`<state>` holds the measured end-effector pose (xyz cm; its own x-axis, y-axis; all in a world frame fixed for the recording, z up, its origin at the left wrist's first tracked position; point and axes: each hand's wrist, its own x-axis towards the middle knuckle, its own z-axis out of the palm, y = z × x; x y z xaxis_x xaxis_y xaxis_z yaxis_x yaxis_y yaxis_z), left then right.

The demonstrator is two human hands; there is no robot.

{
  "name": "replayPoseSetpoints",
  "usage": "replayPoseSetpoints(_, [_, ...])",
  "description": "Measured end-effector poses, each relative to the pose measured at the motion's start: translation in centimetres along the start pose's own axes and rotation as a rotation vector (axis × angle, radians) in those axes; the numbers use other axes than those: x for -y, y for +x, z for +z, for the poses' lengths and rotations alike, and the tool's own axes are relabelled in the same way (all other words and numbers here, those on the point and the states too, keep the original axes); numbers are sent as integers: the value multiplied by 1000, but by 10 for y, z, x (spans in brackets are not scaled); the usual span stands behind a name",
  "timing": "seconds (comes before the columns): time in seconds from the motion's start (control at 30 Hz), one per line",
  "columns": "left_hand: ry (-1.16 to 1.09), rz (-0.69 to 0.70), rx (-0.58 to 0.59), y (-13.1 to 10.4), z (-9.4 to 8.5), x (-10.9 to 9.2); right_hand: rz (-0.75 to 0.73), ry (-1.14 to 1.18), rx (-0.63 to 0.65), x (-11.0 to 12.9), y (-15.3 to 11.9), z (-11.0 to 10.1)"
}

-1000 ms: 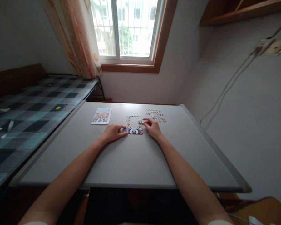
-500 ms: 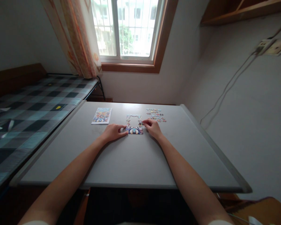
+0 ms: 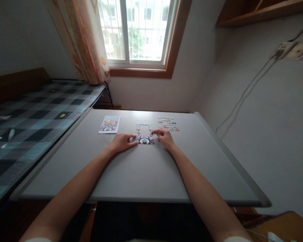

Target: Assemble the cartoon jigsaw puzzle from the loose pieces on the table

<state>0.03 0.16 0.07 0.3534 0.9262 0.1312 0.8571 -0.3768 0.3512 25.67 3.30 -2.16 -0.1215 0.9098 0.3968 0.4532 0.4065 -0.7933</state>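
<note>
A partly assembled jigsaw puzzle point(image 3: 144, 140) lies flat on the table, a frame of pieces around a bare middle, with a blue-and-white picture along its near side. My left hand point(image 3: 122, 142) rests on the tabletop at its left edge, thumb and fingers apart, fingertips touching the lower left corner. At the right side of the puzzle, my right hand point(image 3: 164, 137) pinches a small dark puzzle piece point(image 3: 153, 133) against or just beside the border; its fingers partly hide the contact. Loose puzzle pieces point(image 3: 169, 127) are spread beyond my right hand.
A printed picture sheet point(image 3: 109, 124) lies to the left on the grey-white table point(image 3: 141, 174). A bed with a checked cover point(image 3: 40, 114) borders the table's left side. Window and curtain point(image 3: 83, 43) are behind; a cable point(image 3: 242, 97) hangs on the right wall.
My right fingertips have shifted slightly at the puzzle's right border, the index finger straighter, and the dark piece sits a little further right. My left hand stays put.
</note>
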Motion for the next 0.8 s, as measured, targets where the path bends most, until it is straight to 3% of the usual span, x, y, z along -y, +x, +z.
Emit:
replayPoseSetpoints(0.17, [-6, 1, 5, 0, -1, -1, -1, -19, -6, 2, -1, 0])
replayPoseSetpoints(0.4, [-10, 5, 4, 0, -1, -1, 124, 20, -12, 4, -1, -1])
replayPoseSetpoints(0.8, [1, 0, 2, 0, -1, 0, 123, 130, 38, 0, 0, -1])
